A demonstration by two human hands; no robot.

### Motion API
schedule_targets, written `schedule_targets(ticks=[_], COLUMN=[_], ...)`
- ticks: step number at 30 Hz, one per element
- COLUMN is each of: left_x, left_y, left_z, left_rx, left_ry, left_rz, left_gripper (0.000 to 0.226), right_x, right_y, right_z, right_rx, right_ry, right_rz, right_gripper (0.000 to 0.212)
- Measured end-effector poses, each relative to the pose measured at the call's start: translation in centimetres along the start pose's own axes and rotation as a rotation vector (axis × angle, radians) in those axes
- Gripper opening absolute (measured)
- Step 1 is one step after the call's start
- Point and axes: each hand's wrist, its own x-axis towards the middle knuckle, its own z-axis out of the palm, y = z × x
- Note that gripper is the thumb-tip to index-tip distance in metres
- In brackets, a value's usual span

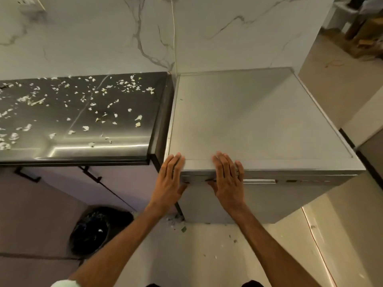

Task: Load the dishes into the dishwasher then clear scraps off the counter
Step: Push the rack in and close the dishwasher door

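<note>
A grey dishwasher stands right of the dark counter, its door closed. My left hand lies flat with straight fingers against the dishwasher's front left corner, fingertips over its top edge. My right hand presses flat on the top front edge, just left of the door's handle slot. Neither hand holds anything. Many pale food scraps are scattered across the counter. No dishes are in view.
A bin lined with a black bag stands on the floor under the counter. A few scraps lie on the floor by the dishwasher's base. Cabinet doors with dark handles sit below the counter. A marble wall rises behind.
</note>
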Motion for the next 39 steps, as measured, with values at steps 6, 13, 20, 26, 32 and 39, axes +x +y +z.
schedule_targets(ticks=[6,13,20,26,32,39], left_x=[-0.5,-0.5,0.1,-1.1,-1.2,-1.0], left_y=[-0.7,-1.8,-2.7,-2.5,-3.5,-3.7], left_z=[2.5,4.6,4.7,2.9,2.4,2.6], left_rx=[0.013,0.024,0.079,0.080,0.046,-0.022], left_ry=[0.258,0.452,0.519,0.363,0.343,0.345], left_rz=[0.093,0.224,0.284,0.287,0.334,0.300], left_gripper=[0.098,0.108,0.111,0.106,0.090,0.085], right_x=[-0.1,-0.5,-0.2,-1.5,-2.9,-2.9], right_y=[1.4,2.1,2.4,4.6,6.8,6.1], right_z=[2.2,3.7,3.8,1.5,0.9,1.8], right_rx=[0.003,-0.090,-0.084,-0.172,-0.131,-0.125], right_ry=[0.242,0.373,0.440,0.262,0.330,0.383], right_rz=[-0.138,-0.248,-0.284,-0.342,-0.330,-0.312], right_gripper=[0.094,0.114,0.116,0.123,0.114,0.109])
